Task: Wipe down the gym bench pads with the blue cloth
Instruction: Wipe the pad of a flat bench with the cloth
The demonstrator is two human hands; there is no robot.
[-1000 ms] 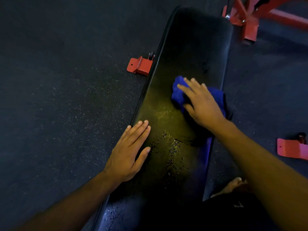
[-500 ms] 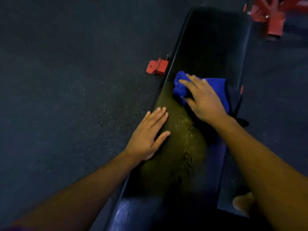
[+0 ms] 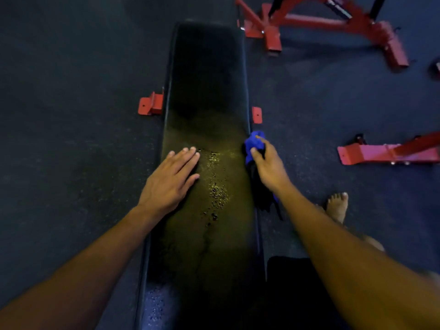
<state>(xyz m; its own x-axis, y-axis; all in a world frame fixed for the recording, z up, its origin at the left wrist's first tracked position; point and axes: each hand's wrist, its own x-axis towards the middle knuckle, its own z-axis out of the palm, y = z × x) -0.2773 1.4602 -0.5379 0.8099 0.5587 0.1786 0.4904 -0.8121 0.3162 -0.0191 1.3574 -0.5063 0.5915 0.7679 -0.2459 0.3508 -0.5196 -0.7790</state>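
Gripping the bunched blue cloth at the bench pad's right edge, the right hand curls around it; the left hand lies flat, fingers straight, on the pad beside wet droplets.

Counts on and around the pad

One pad is lying lengthwise down the middle, and one cloth is sitting at its right edge. Two hands are showing: the left hand and the right hand. One bare foot is standing on the floor to the right. Two small red feet are sticking out from under the pad, one left foot and one right foot. Two more red frames are sitting on the floor: a large frame at the top right and a low frame at the right edge. One patch of droplets is glinting on the pad.
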